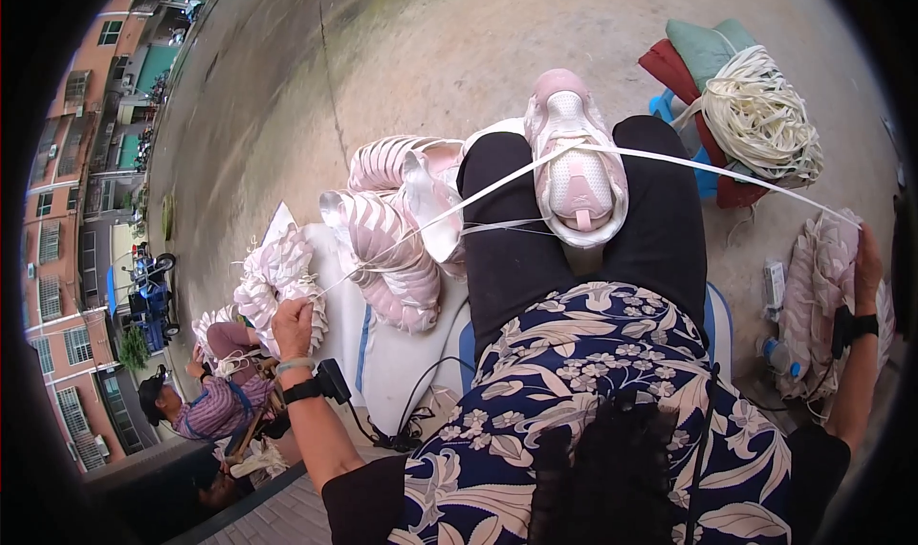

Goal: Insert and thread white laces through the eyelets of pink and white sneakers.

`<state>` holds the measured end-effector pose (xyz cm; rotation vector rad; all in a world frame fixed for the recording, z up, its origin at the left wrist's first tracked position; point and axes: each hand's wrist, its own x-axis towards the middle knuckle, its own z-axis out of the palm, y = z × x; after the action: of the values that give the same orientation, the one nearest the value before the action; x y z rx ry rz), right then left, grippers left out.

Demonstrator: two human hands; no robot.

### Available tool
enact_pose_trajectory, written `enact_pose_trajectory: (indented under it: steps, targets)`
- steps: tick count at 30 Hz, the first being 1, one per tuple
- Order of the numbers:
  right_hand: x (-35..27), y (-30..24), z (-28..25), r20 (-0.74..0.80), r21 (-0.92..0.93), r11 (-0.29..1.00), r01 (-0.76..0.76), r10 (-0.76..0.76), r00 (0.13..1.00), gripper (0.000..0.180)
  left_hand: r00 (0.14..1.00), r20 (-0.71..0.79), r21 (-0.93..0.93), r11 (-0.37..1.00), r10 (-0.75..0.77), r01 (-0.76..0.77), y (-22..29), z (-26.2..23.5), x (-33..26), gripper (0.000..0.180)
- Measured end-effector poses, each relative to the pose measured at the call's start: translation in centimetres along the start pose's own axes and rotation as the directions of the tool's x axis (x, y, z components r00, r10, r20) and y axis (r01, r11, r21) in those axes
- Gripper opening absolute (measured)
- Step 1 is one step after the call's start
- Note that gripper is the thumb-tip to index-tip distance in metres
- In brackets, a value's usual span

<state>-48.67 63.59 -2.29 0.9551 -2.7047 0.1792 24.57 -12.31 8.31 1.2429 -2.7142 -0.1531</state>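
Note:
A pink and white shoe upper rests across my thighs, its toe pointing away from me. A white shoelace threaded at its middle runs out tight to both sides. My left hand, out to the left, is closed on one end of the shoelace, above a white sack. Far to the right, my right hand pinches the other end, near a stack of pink uppers. Left of my knees lie nested rows of pink and white shoe uppers.
A coil of cream laces lies on red and green cloth over a blue stool, ahead to the right. A white sack spreads at my left. Another person sits low on the left. A bottle stands near the right-hand uppers.

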Motion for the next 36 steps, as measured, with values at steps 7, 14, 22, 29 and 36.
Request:
enact_pose_trajectory:
  steps: [7, 14, 22, 29, 36]
  targets:
    - [-2.7, 7.8, -3.8, -0.027, -0.156, 0.987, 0.049, -0.054, 0.998, 0.030, 0.983, -0.029, 0.187, 0.965, -0.179, 0.181, -1.5, -0.2, 0.0, 0.013]
    - [-2.5, 8.6, 0.3, 0.099, 0.015, 0.913, -0.409, 0.405, 0.909, 0.023, 0.853, 0.014, -0.185, 0.837, -0.521, 0.514, -3.4, 1.5, 3.5, 0.020]
    - [3.0, -31.8, -0.5, 0.842, 0.535, 0.095, -0.840, -0.139, 0.521, 0.019, 0.581, 0.814, -0.415, 0.702, 0.001, 0.579, 18.6, 6.7, 7.2, 0.023]
    - [9.2, -45.5, -0.7, 0.771, 0.620, 0.010, -0.785, -0.193, 0.607, 0.023, 0.588, 0.773, -0.598, 0.582, 0.238, 0.551, 31.2, 9.1, 11.4, 0.018]
    - [13.6, -49.2, 2.9, 0.591, 0.795, -0.079, -0.602, -0.129, 0.797, 0.020, 0.737, 0.642, -0.751, 0.366, 0.211, 0.549, 35.0, 12.5, 15.9, 0.027]
